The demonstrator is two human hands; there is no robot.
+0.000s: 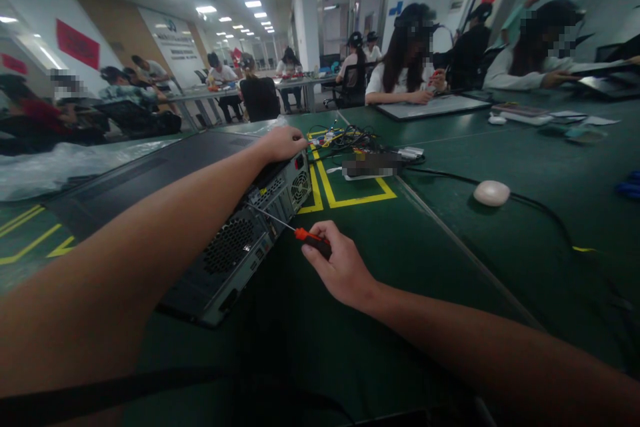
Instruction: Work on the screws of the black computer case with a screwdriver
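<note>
A black desktop computer case lies on its side, its grey rear panel with vents and ports turned towards the right. My left hand is curled over the far top corner of the case, above the power supply fan, and its forearm crosses the case. In my right hand is a screwdriver with an orange and black handle. Its thin shaft points up and left, the tip at the rear panel near the slot covers. Whether the tip sits in a screw is too small to tell.
Tangled cables lie beyond the case on the green table, which has yellow tape marks. A white mouse-shaped object sits on the right by a black cable. Clear plastic wrap lies on the left. Several people work across the room.
</note>
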